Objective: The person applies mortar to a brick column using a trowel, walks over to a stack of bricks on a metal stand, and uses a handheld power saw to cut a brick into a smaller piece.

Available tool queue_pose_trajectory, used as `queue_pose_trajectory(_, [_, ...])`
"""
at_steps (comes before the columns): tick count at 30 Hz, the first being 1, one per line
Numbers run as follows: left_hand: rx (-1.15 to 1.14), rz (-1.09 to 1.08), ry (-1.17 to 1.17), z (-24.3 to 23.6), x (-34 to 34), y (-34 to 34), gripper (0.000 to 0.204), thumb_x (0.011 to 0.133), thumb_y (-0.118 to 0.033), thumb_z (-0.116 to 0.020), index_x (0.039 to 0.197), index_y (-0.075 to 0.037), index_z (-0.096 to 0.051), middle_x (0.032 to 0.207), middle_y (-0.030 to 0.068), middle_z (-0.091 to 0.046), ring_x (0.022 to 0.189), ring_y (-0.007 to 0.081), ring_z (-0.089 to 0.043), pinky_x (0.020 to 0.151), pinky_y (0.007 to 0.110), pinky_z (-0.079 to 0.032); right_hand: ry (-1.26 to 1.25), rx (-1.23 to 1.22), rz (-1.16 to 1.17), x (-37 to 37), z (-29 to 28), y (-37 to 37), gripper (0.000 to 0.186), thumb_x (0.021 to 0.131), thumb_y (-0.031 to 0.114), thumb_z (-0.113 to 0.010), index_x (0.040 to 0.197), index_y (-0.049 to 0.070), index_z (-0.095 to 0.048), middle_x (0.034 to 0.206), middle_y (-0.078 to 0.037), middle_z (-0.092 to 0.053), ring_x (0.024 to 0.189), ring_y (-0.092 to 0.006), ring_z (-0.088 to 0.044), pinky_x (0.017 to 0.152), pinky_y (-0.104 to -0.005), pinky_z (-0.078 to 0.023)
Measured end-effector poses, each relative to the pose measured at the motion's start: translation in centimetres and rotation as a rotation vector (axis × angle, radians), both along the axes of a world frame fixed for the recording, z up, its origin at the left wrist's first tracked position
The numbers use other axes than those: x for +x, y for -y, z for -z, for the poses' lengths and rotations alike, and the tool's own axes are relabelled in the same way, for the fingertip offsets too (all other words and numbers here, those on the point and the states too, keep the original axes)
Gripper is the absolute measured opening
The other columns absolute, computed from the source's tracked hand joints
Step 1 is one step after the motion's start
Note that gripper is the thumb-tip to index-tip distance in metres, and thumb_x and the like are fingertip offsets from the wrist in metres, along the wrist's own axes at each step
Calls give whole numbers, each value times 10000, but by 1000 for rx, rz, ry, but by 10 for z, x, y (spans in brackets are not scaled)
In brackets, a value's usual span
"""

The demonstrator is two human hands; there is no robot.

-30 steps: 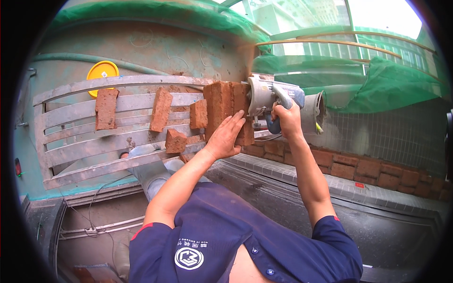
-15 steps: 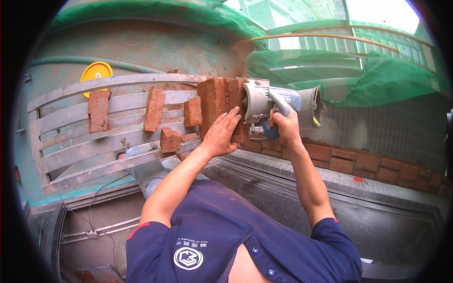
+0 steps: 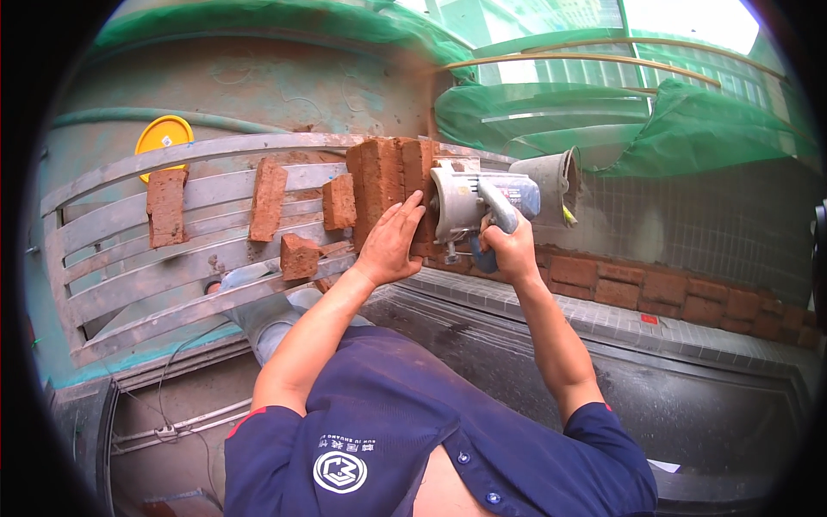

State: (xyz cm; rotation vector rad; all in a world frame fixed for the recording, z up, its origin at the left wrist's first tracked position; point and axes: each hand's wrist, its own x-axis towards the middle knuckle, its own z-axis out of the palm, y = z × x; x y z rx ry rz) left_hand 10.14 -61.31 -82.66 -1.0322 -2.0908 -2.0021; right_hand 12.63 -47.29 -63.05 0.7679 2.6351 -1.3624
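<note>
Left hand (image 3: 392,246) flat against red brick (image 3: 388,185), pinning it on grey slatted rack (image 3: 129,258). Right hand (image 3: 508,250) clamped on power cutter (image 3: 469,202) just right of brick. Best kept: fingers off cut line, brick pressed firm. Blade hidden behind guard; cut depth unreadable. Beyond: loose bricks (image 3: 267,198), yellow lid (image 3: 164,135).

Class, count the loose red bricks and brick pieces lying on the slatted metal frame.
5: one far left, one slanted, a small one, a piece below, and the big brick under the left hand. More may be hidden.

shirt logo (image 3: 344,470) | round, white on navy | lower centre
</note>
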Motion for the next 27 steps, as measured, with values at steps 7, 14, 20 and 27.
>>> queue_pose_trajectory(7, [-14, 5, -9, 1, -1, 0, 840, 592, -144, -728, 1340, 17, -382, 1471, 213, -353, 1297, 328, -434, 1108, 423, -347, -15, -8, 1, 16, 0, 5, 370, 719, 25, -539, 1076, -62, -581, 664, -27, -529, 530, -93, -483, 496, -244, -426])
queue_pose_trajectory(14, [-12, -1, -9, 1, -1, -1, 867, 592, -147, -727, 1362, 11, -361, 1464, 216, -358, 1304, 334, -426, 1108, 426, -345, 14, 7, 24, 33, -3, 8, 267, 716, 42, -557, 974, -27, -564, 665, -18, -537, 545, -88, -499, 506, -243, -432])
queue_pose_trajectory(20, [-18, 1, -4, 0, -1, 0, 875, 591, -149, -729, 1366, 12, -357, 1466, 211, -355, 1306, 332, -423, 1106, 424, -345, 28, 18, 41, 46, -3, 10, 402, 710, 30, -553, 1100, -65, -561, 690, -37, -541, 537, -95, -502, 499, -246, -438])
queue_pose_trajectory(27, [-29, 39, 5, -4, -3, 2, 951, 571, -127, -737, 1421, -20, -325, 1456, 199, -353, 1280, 359, -430, 1093, 419, -359, 62, 35, 45, 65, -6, 12, 271, 710, 20, -551, 974, -39, -549, 693, -38, -544, 553, -99, -508, 514, -245, -442])
